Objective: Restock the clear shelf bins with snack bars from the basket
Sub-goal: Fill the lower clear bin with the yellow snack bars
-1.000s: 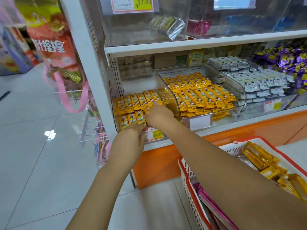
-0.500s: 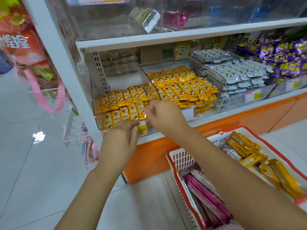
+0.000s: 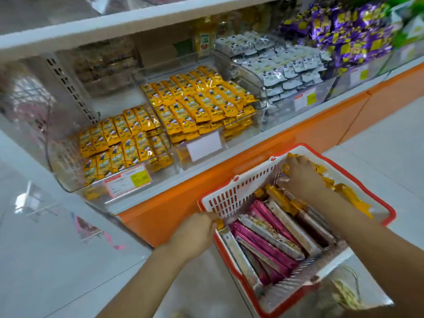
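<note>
Head view shows right hand (image 3: 301, 179) fingers (image 3: 294, 160) touching yellow bars (image 3: 352, 197) in basket (image 3: 231, 196).

One basket (image 3: 231, 196); two hands (image 3: 195, 232) (image 3: 300, 174); two bins (image 3: 65, 157) (image 3: 241, 131) of yellow bars (image 3: 197, 99); one bin (image 3: 282, 111) of silver packets (image 3: 284, 67).

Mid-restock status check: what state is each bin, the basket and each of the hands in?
Left bin: partly filled, yellow bars in front, back bare.
Middle bin: full of yellow bars.
Basket: holds yellow bars and pink bars.
Left hand: grips the basket's rim.
Right hand: down among the basket's yellow bars, grip unclear.
</note>
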{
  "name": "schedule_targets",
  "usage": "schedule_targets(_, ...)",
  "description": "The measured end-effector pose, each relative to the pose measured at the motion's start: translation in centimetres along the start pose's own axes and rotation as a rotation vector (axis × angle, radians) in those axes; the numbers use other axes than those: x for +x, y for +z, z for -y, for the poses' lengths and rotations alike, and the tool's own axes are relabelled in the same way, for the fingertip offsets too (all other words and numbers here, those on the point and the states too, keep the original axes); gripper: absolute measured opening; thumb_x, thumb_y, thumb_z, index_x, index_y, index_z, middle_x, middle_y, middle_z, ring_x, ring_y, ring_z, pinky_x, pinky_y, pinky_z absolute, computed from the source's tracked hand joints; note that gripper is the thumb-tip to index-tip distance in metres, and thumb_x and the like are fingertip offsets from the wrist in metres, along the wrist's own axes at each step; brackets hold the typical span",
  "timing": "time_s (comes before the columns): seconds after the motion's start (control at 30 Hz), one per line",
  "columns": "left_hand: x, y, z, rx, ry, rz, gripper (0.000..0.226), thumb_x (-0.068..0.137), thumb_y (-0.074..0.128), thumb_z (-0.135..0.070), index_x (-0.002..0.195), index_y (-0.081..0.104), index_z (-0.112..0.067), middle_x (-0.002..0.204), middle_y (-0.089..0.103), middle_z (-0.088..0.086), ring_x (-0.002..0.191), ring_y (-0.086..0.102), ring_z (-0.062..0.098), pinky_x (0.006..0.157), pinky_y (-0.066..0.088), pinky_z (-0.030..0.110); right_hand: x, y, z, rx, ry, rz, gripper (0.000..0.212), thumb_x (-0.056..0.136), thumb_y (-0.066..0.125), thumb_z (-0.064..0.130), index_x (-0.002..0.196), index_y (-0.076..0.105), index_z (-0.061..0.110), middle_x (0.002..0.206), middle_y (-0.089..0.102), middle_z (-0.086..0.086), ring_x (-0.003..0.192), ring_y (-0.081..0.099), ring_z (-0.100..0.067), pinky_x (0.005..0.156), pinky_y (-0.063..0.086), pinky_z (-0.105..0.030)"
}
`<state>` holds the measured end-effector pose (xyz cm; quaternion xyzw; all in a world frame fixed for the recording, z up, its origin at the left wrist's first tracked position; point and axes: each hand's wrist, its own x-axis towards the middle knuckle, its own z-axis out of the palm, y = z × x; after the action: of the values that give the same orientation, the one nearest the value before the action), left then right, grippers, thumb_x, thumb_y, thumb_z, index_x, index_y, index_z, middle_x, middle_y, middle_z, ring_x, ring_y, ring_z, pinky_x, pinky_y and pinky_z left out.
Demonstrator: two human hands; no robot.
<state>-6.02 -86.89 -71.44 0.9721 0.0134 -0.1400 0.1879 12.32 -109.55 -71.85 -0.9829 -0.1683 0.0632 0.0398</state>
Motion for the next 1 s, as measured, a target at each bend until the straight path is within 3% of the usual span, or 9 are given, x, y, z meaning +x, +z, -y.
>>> schedule_targets(0.07, 1.1, 0.5, 0.0, -0.024, -0.059, 0.065, 0.031, 0.098, 0.042, -0.025, 0.124, 0.057, -0.017, 0.128, 0.060, 0.006, 0.111, 0.059, 0.022, 0.094, 0.048, 0.035, 1.6, 0.9, -2.4, -0.083, 0.090, 0.072, 0.083, 0.083, 0.067, 0.047, 0.142, 0.027, 0.005, 0.140, 0.037, -0.019, 0.130, 0.035, -0.035, 0.107, 0.030, -0.040)
schedule_targets(0.13, 2.2, 0.7, 0.1, -0.047, -0.140, 0.097, 0.031, 0.098, 0.043, -0.026, 0.125, 0.055, -0.015, 0.130, 0.059, 0.007, 0.110, 0.059, 0.022, 0.094, 0.049, 0.036, 3.1, 2.0, -4.5, 0.026, 0.194, 0.105, 0.100, 0.076, 0.073, 0.051, 0.148, 0.017, 0.009, 0.143, 0.034, -0.021, 0.130, 0.035, -0.039, 0.108, 0.032, -0.045)
schedule_targets(0.23, 3.6, 0.8, -0.1, -0.055, -0.269, 0.146, 0.037, 0.098, 0.043, -0.025, 0.132, 0.050, -0.012, 0.135, 0.054, 0.008, 0.114, 0.057, 0.023, 0.096, 0.048, 0.033, 4.4, 3.6, -6.0, 0.148, 0.249, 0.172, 0.108, 0.075, 0.073, 0.053, 0.152, 0.006, 0.019, 0.147, 0.029, -0.020, 0.131, 0.033, -0.043, 0.104, 0.034, -0.049)
schedule_targets(0.4, 5.6, 1.1, -1.0, 0.019, -0.368, 0.189, 0.034, 0.098, 0.045, -0.017, 0.130, 0.051, -0.007, 0.132, 0.056, 0.010, 0.110, 0.058, 0.024, 0.081, 0.045, 0.025, 5.7, 4.6, -6.3, 0.146, 0.353, 0.032, 0.091, 0.080, 0.064, 0.061, 0.145, 0.026, 0.010, 0.137, 0.038, -0.026, 0.126, 0.034, -0.044, 0.100, 0.036, -0.051)
schedule_targets(0.6, 6.6, 0.5, -1.4, 0.059, -0.427, 0.221, 0.026, 0.099, 0.042, -0.019, 0.117, 0.057, -0.006, 0.115, 0.061, 0.008, 0.092, 0.061, 0.020, 0.071, 0.048, 0.024, 7.2, 3.7, -6.7, 0.183, 0.405, 0.075, 0.062, 0.086, 0.055, 0.058, 0.114, 0.055, 0.003, 0.115, 0.055, -0.026, 0.107, 0.052, -0.039, 0.090, 0.046, -0.042)
schedule_targets(0.73, 6.5, -0.1, -1.8, 0.036, -0.436, 0.216, 0.022, 0.099, 0.043, -0.023, 0.109, 0.056, -0.008, 0.097, 0.057, 0.004, 0.079, 0.055, 0.016, 0.052, 0.037, 0.018, 7.1, 3.0, -5.9, 0.310, 0.441, 0.213, 0.071, 0.084, 0.062, 0.053, 0.127, 0.048, -0.002, 0.108, 0.062, -0.017, 0.095, 0.058, -0.029, 0.070, 0.044, -0.031)
schedule_targets(0.83, 6.1, -0.5, -1.7, -0.001, -0.440, 0.212, 0.028, 0.098, 0.045, -0.026, 0.118, 0.056, -0.008, 0.115, 0.061, 0.006, 0.086, 0.058, 0.017, 0.055, 0.041, 0.018, 6.8, 3.2, -5.2, 0.467, 0.451, 0.266, 0.067, 0.083, 0.066, 0.045, 0.127, 0.045, -0.001, 0.098, 0.061, -0.014, 0.071, 0.054, -0.020, 0.052, 0.039, -0.028)
schedule_targets(0.9, 5.6, -0.7, -1.6, -0.025, -0.441, 0.212, 0.031, 0.099, 0.045, -0.026, 0.122, 0.054, -0.008, 0.122, 0.060, 0.008, 0.090, 0.058, 0.017, 0.059, 0.041, 0.019, 6.3, 2.9, -4.9, 0.544, 0.459, 0.268, 0.057, 0.084, 0.067, 0.043, 0.123, 0.050, 0.005, 0.106, 0.064, -0.017, 0.077, 0.058, -0.022, 0.059, 0.042, -0.029)
schedule_targets(1.0, 4.6, -1.0, -1.5, -0.091, -0.409, 0.201, 0.037, 0.098, 0.047, -0.029, 0.129, 0.052, -0.009, 0.130, 0.056, 0.009, 0.104, 0.060, 0.021, 0.070, 0.045, 0.021, 5.2, 1.9, -4.3, 0.706, 0.482, 0.232, 0.080, 0.083, 0.068, 0.045, 0.143, 0.037, 0.002, 0.133, 0.053, -0.018, 0.113, 0.054, -0.031, 0.083, 0.044, -0.036)
